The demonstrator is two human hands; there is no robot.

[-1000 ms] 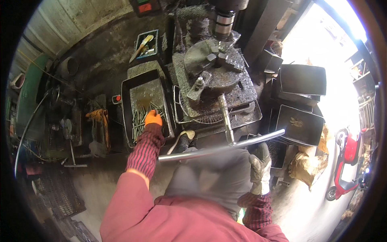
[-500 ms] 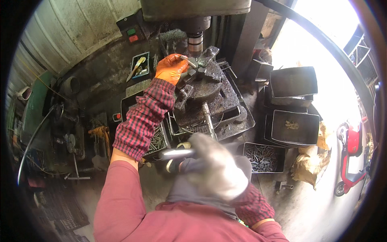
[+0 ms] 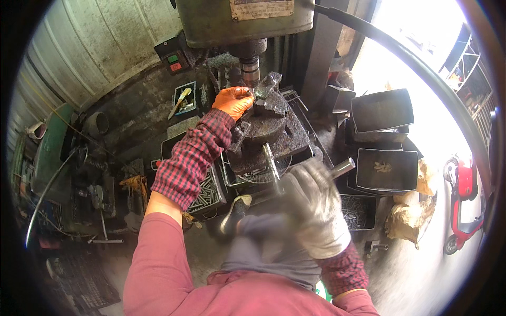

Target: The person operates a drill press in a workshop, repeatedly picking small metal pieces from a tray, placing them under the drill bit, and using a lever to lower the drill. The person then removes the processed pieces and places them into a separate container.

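My left hand (image 3: 233, 102), in an orange glove, is closed with its fingertips pinched at the jaws of a dark, oily vise (image 3: 271, 108). Between them is a small metal pin, mostly hidden by the fingers. Directly above hangs the chuck (image 3: 250, 68) of a drill press (image 3: 242, 23). My right hand (image 3: 316, 208), in a greyish-white glove and blurred by motion, is at the vise's bar handle (image 3: 343, 167). Its fingers curl over the bar, whose bright end sticks out to the right. The vise's shiny screw shaft (image 3: 271, 162) points toward me.
A tray of metal pins (image 3: 203, 195) sits below my left forearm, and another bin of pins (image 3: 358, 210) is at the right. Dark bins (image 3: 383, 111) are stacked beyond it. A small tray with a brush (image 3: 182, 99) lies left of the vise. A red scooter (image 3: 464, 203) stands far right.
My left hand has lowered the pin to the vise jaws. My right hand has swung up and right; the bar end now points right instead of left. The view has tilted slightly upward.
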